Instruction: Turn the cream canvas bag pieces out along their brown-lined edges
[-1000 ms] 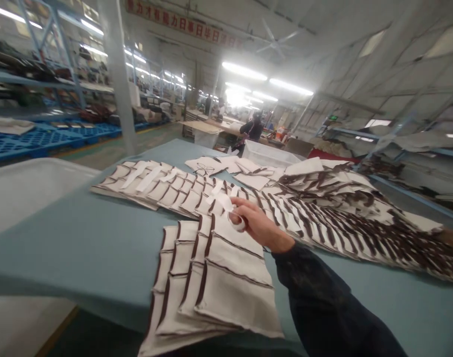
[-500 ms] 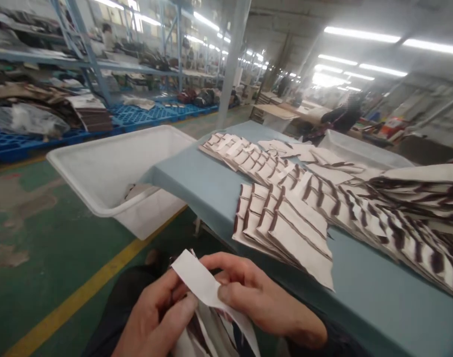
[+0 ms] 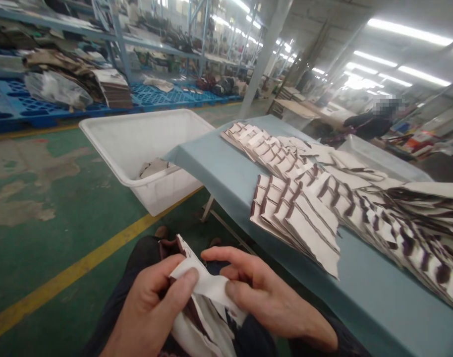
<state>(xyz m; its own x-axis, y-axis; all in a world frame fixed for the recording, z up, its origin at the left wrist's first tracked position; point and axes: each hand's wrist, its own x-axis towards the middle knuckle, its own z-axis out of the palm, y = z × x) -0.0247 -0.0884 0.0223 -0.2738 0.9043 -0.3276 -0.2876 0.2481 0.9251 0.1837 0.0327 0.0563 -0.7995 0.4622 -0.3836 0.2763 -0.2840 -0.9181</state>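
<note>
My left hand and my right hand both pinch a white fabric piece with brown-edged seams above my lap. Its top is folded over between my thumbs, and its lower part hangs down in loose layers. To the right, overlapping rows of similar white-and-brown fabric pieces lie on a blue-grey covered table. Further rows lie beyond them, and a thick fanned pile runs off the right edge. My hands touch only the piece they hold.
A white plastic bin holding a fabric scrap stands left of the table's end. Below it run a yellow floor line and green floor. Blue pallets and metal shelving lie behind. A co-worker stands beyond the table.
A second ago my right hand was over the table's fabric rows. Both hands now hold a piece over my lap, my view has turned left, and the piece's top strip has folded over.
</note>
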